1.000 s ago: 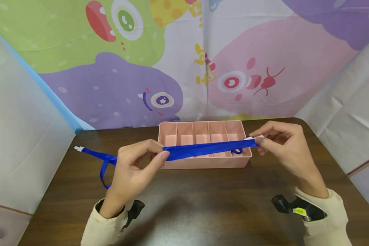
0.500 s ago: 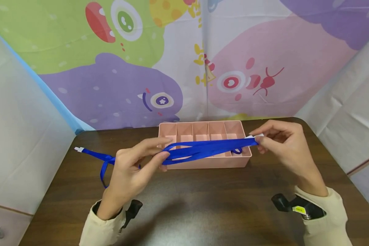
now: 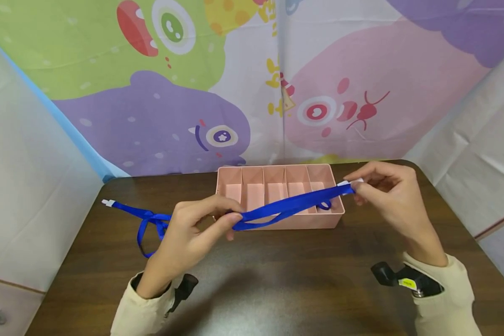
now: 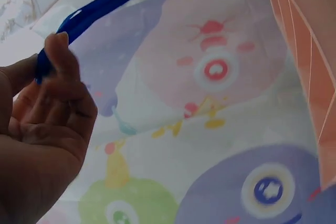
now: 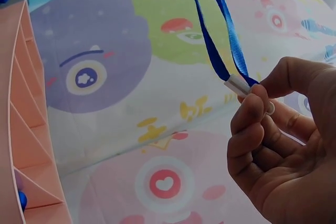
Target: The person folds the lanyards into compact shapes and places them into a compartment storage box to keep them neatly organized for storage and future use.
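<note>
Lanyard (image 3: 285,209): blue, doubled, white end clip

A dark wooden table (image 3: 277,280) bears a pink divided organizer box (image 3: 285,219) toward its far edge and the trailing end of a blue lanyard (image 3: 144,219) at left.

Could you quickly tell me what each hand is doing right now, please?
Left hand: pinches the blue ribbon at its fold.
Right hand: pinches the ribbon's white end clip.
</note>
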`<state>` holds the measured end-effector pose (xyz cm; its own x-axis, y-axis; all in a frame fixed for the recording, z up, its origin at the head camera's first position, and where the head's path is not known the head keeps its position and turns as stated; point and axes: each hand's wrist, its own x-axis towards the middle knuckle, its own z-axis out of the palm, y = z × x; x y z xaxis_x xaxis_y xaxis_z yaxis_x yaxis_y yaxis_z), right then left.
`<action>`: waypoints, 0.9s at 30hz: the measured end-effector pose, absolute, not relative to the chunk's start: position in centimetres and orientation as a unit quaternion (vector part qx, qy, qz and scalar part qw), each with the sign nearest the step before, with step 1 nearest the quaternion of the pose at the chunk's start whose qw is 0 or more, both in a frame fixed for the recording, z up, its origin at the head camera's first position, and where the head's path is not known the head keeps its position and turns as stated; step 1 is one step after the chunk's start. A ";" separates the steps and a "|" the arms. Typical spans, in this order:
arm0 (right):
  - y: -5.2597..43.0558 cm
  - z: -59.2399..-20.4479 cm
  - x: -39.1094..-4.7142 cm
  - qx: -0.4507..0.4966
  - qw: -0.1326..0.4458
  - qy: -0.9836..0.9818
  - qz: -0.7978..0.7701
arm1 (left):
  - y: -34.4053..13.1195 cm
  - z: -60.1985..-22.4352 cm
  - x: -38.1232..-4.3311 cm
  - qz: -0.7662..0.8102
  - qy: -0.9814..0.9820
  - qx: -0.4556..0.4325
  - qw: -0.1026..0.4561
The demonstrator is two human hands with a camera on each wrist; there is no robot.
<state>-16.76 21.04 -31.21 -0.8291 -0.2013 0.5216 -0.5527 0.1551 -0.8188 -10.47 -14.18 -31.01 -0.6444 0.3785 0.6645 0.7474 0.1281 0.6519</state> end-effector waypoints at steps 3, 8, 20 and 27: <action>21.1 -31.3 -16.9 0.245 0.158 -0.757 0.585 | -13.7 -31.2 -10.4 -0.565 -0.733 -0.367 0.094; 21.4 -31.2 -16.9 0.238 0.170 -0.763 0.577 | -13.3 -31.2 -10.3 -0.606 -0.716 -0.347 -0.018; 21.5 -30.8 -16.5 0.230 0.166 -0.779 0.558 | -14.8 -30.6 -10.3 -0.565 -0.751 -0.336 -0.056; 21.2 -30.9 -16.5 0.228 0.157 -0.787 0.551 | -13.7 -31.3 -10.4 -0.453 -0.775 -0.420 -0.130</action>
